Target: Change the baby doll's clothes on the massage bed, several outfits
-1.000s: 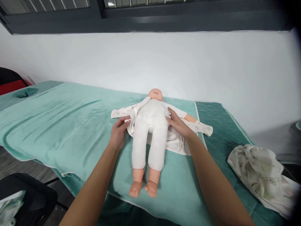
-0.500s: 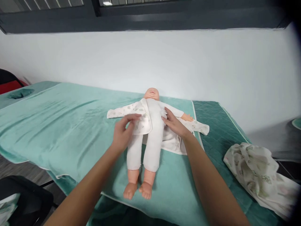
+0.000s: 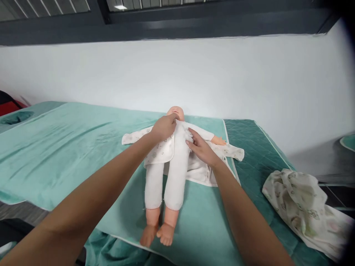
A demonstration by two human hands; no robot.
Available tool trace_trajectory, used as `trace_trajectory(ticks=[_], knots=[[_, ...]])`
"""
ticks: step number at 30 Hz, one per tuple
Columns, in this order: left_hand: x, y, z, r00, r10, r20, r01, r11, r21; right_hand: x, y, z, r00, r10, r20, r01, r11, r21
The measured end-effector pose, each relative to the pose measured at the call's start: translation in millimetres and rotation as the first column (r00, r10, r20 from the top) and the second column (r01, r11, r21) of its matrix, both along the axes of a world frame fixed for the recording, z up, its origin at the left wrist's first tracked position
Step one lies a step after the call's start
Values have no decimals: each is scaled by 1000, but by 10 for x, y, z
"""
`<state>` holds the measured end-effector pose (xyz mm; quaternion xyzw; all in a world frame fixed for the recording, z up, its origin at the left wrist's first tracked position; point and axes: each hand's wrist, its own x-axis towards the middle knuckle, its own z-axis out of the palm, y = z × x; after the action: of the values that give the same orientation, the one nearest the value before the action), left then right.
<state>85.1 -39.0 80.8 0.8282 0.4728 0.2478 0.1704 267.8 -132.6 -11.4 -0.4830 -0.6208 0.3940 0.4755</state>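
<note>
A baby doll (image 3: 173,168) with a white cloth body lies on its back on a teal towel (image 3: 69,147), head toward the wall. A white printed baby jacket (image 3: 159,149) is spread under it, its left flap folded over the doll's chest. My left hand (image 3: 164,127) is closed on the jacket's edge near the doll's neck. My right hand (image 3: 201,148) lies on the doll's belly beside the open right flap (image 3: 203,168), fingers pressed flat.
The towel covers a padded table running along a white wall (image 3: 249,81). A crumpled printed cloth (image 3: 302,207) lies at the table's right end on a darker green quilted cover (image 3: 257,147). A red and black object (image 3: 7,107) sits at far left.
My left hand pulled the jacket's left flap over the doll's chest and moved up to the neck. My right hand stayed on the belly. The view shifted slightly.
</note>
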Motion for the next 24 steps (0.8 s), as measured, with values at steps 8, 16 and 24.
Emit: trace_trajectory(ticks=[8, 16, 24], knots=[[732, -32, 187, 883, -266, -387, 342, 929, 143, -34, -43, 111, 994, -24, 103, 19, 999, 50], [1415, -217, 48, 609, -440, -660, 540, 840, -62, -129, -72, 218, 985, -60, 164, 48, 996, 78], [1395, -69, 85, 598, -423, -681, 449, 880, -153, 126, -243, 503, 964, 203, 173, -191, 978, -81]])
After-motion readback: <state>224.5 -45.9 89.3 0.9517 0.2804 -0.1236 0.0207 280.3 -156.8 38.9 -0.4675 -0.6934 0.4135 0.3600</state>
